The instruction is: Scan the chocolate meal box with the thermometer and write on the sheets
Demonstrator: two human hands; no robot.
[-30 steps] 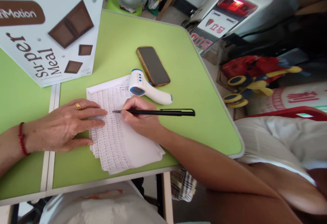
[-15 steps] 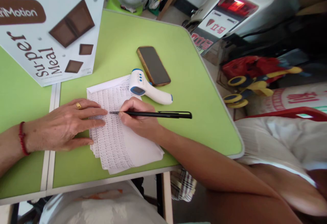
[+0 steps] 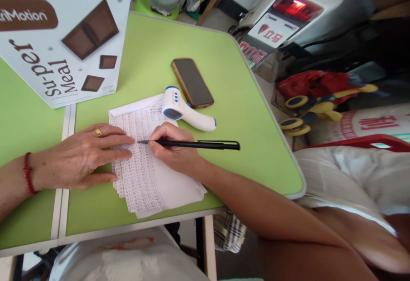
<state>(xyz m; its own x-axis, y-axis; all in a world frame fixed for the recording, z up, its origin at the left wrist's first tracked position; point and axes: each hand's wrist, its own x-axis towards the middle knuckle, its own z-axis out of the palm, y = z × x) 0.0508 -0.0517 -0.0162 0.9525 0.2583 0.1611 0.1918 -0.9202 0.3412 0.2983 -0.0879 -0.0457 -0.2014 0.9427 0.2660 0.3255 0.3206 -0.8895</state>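
My right hand [image 3: 171, 146] pinches a slim black pen [image 3: 218, 144] near its tip, and the tip meets a sheet of paper [image 3: 145, 178] covered with rows of small handwriting. Part of the sheet's right side is blank, and more sheets show beneath its edges. My left hand [image 3: 91, 155], with a gold ring and a red bracelet, lies flat with fingers apart, its fingertips on the paper's left side. A white and blue infrared thermometer [image 3: 188, 116] rests on the top right corner of the papers. Beyond it lies a phone [image 3: 193, 82] with a dark screen.
A large white box [image 3: 32, 67] printed with chocolate squares stands at the back left of the green table [image 3: 250, 144]. The table has a metal seam on the left. White cloth [image 3: 346, 174] lies beside my right forearm. A white vehicle [image 3: 288, 12] with a red light stands behind.
The pen's rear end has shifted very slightly, and a lower corner of the papers has moved a little. My left hand stays in place.
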